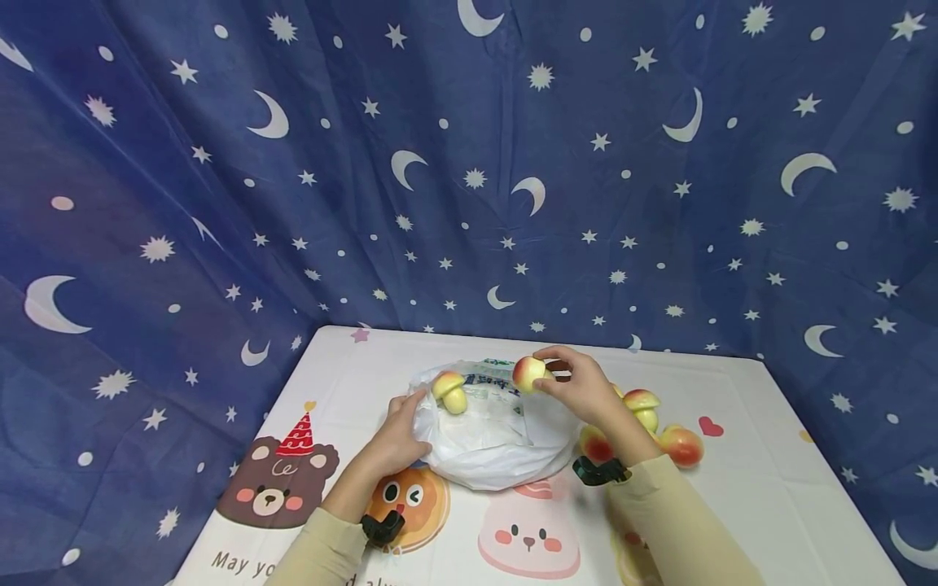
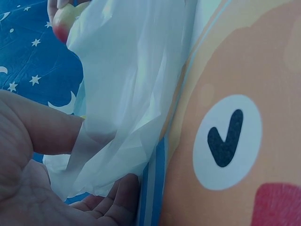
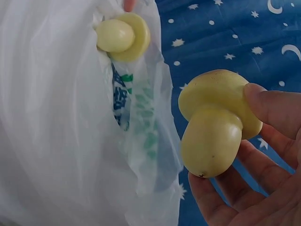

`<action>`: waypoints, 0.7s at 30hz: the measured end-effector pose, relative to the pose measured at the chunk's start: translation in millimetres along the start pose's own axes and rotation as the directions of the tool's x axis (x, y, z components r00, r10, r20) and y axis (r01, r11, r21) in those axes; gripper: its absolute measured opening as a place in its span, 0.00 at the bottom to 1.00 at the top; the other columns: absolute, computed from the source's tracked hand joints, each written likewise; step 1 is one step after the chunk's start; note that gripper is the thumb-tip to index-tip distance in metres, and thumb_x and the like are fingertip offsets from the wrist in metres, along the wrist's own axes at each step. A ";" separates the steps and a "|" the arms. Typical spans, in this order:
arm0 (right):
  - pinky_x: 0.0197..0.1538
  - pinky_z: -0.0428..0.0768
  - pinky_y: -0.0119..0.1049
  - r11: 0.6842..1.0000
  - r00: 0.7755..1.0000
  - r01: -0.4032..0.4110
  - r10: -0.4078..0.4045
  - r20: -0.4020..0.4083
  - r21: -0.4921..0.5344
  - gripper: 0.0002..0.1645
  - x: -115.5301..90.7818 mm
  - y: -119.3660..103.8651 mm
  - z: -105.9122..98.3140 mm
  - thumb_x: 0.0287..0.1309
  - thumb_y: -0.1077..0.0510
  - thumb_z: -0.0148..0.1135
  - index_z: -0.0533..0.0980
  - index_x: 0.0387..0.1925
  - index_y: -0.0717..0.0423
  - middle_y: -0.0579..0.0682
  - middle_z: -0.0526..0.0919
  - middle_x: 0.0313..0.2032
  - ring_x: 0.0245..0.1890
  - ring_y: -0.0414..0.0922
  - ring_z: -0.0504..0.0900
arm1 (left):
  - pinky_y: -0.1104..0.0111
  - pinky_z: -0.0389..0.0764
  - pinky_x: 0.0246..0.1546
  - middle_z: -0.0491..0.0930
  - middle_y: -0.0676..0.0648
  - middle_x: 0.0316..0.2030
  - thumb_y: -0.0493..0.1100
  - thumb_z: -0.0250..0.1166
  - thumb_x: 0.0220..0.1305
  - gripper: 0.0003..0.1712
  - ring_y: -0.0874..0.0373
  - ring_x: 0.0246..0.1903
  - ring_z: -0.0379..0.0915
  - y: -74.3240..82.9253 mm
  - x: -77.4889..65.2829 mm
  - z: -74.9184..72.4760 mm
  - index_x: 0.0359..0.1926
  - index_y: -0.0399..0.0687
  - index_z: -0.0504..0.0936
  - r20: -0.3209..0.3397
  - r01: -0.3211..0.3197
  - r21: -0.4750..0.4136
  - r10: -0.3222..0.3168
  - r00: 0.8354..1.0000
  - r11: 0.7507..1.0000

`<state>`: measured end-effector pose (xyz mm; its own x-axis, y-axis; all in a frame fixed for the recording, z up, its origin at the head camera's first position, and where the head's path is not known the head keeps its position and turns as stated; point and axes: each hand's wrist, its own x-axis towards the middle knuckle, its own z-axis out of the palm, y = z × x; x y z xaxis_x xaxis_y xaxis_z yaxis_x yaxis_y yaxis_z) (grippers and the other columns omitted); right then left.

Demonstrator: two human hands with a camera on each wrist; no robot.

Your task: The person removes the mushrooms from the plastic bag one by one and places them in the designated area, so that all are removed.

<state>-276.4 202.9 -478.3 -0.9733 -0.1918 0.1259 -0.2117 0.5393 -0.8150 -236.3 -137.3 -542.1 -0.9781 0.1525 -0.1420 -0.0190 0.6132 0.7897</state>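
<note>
A white plastic bag (image 1: 487,460) with blue and green print lies on the table, its mouth spread. My left hand (image 1: 399,435) grips the bag's left edge; in the left wrist view the thumb (image 2: 54,127) goes behind the film and the fingers curl below. At that side of the mouth sits a yellow toy mushroom (image 1: 449,392) with a reddish cap, seen stem-first (image 3: 115,35) in the right wrist view. Over the bag's far right rim, my right hand (image 1: 582,387) holds another toy mushroom (image 3: 214,125) between thumb and fingers.
Right of the bag, partly behind my right forearm, are several more pieces, including a toy mushroom (image 1: 642,407) and a round red-yellow piece (image 1: 683,446). The white tablecloth (image 1: 799,505) has cartoon prints. A dark blue starry curtain (image 1: 469,163) stands behind the table.
</note>
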 end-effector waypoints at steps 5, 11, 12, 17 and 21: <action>0.63 0.85 0.56 1.000 0.999 -0.001 0.001 -0.032 0.006 0.27 -7.5 2.0 -11.0 0.62 0.60 0.76 0.82 0.62 0.52 0.57 0.84 0.64 0.62 0.61 0.85 | 0.33 0.70 0.71 0.57 0.30 0.75 0.29 0.72 0.51 0.58 0.27 0.72 0.65 -0.5 0.0 -1.7 0.84 0.44 0.58 -0.010 -0.006 0.004 0.006 1.000 1.000; 0.63 0.86 0.56 0.999 0.997 -0.042 0.043 -0.058 0.008 0.27 -21.1 6.6 -28.3 0.64 0.60 0.75 0.81 0.64 0.52 0.59 0.82 0.66 0.63 0.61 0.84 | 0.34 0.72 0.71 0.58 0.30 0.75 0.29 0.71 0.51 0.58 0.29 0.72 0.66 -2.9 0.9 -0.3 0.84 0.44 0.58 -0.011 -0.011 0.005 0.011 1.000 1.000; 0.63 0.85 0.55 0.999 0.997 -0.053 0.053 -0.060 0.001 0.27 -23.7 7.8 -31.2 0.65 0.59 0.75 0.81 0.64 0.51 0.58 0.82 0.67 0.63 0.61 0.84 | 0.35 0.71 0.71 0.58 0.31 0.75 0.29 0.71 0.51 0.58 0.29 0.72 0.66 -3.0 0.9 0.0 0.84 0.44 0.58 -0.010 -0.007 0.001 0.007 1.000 1.000; 0.66 0.84 0.57 0.996 0.993 -0.092 0.091 -0.069 -0.020 0.27 -35.2 16.0 -45.8 0.66 0.57 0.74 0.80 0.65 0.51 0.59 0.81 0.68 0.65 0.62 0.83 | 0.34 0.72 0.71 0.57 0.30 0.75 0.29 0.72 0.52 0.58 0.28 0.72 0.66 -1.6 -0.3 -0.1 0.84 0.43 0.58 -0.008 -0.004 0.004 0.004 1.000 1.000; 0.63 0.86 0.56 0.991 0.989 -0.128 0.125 -0.078 -0.027 0.28 -45.1 22.6 -59.2 0.67 0.55 0.74 0.79 0.67 0.50 0.59 0.80 0.69 0.66 0.64 0.82 | 0.34 0.72 0.71 0.57 0.30 0.76 0.30 0.72 0.52 0.58 0.28 0.72 0.66 -1.2 -0.3 1.0 0.84 0.44 0.58 -0.002 0.003 0.002 -0.003 1.000 1.000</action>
<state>-242.5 272.3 -468.9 -0.9961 -0.0584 0.0665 -0.0881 0.5815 -0.8087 -235.7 -137.3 -543.6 -0.9784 0.1490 -0.1431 -0.0216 0.6151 0.7882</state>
